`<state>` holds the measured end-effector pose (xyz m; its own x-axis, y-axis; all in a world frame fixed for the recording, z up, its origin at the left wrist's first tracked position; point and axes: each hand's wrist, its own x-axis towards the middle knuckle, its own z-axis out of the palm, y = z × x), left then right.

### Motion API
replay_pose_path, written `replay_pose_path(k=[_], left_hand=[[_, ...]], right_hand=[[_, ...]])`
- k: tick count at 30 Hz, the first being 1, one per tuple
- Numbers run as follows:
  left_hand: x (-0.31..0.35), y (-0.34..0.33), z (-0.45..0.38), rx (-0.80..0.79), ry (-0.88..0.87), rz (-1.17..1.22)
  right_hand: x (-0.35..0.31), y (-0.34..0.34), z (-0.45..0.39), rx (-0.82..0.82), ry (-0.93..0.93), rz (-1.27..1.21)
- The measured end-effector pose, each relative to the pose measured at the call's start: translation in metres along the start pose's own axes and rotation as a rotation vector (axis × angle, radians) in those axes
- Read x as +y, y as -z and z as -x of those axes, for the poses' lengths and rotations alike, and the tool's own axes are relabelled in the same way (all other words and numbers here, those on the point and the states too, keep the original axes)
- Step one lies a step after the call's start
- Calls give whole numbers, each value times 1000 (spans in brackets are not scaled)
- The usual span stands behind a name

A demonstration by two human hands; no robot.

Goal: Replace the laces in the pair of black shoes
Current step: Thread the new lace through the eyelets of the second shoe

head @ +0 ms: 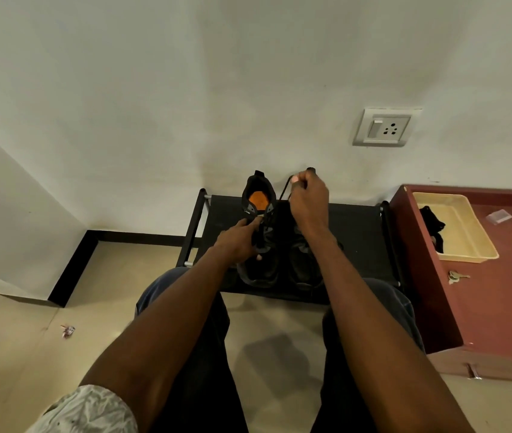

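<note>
**A:** What was shown from the head camera?

**B:** A pair of black shoes was set side by side on a low black shoe rack [357, 232] against a white wall. The left shoe [256, 214] was seen with its opening turned up and an orange insole exposed. The right shoe [298, 245] was largely hidden behind the arms.

**A:** How were the hands placed?

**B:** The left hand [239, 242] was curled around the left shoe's tongue area, steadying it. The right hand [307, 198] was raised above the shoes, and a black lace [283, 190] was pinched between its fingertips and drawn up taut.

**A:** Could it be told which shoe the lace ran from?

**B:** That could not be told for certain; the lower end was lost in the dark between the two shoes.

**A:** What might have gone wrong from there?

**B:** If the lace were pulled hard while caught in an eyelet, the shoe could have been tipped or dragged off the rack, since it was only lightly held. The lace tip could also have been lost from so small a pinch. With black on black, an eyelet could easily have been missed.

**A:** Was anything else nearby?

**B:** A cream tray [464, 245] with a dark item inside, possibly spare laces, was seen on a reddish counter [498, 307] to the right.
</note>
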<state>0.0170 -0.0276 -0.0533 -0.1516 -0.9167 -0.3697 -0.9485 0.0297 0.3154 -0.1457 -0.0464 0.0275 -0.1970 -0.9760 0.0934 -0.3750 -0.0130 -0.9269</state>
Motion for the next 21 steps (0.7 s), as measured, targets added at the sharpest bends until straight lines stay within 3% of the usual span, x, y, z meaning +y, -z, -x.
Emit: replay_pose_path(k=[6,21], left_hand=[[5,3,-2,25,-5,1],[4,-3,-1,-1,-2,-44]], right_hand=[[-32,14,6,-19,34,-145],[-19,12,5,8,136,-79]])
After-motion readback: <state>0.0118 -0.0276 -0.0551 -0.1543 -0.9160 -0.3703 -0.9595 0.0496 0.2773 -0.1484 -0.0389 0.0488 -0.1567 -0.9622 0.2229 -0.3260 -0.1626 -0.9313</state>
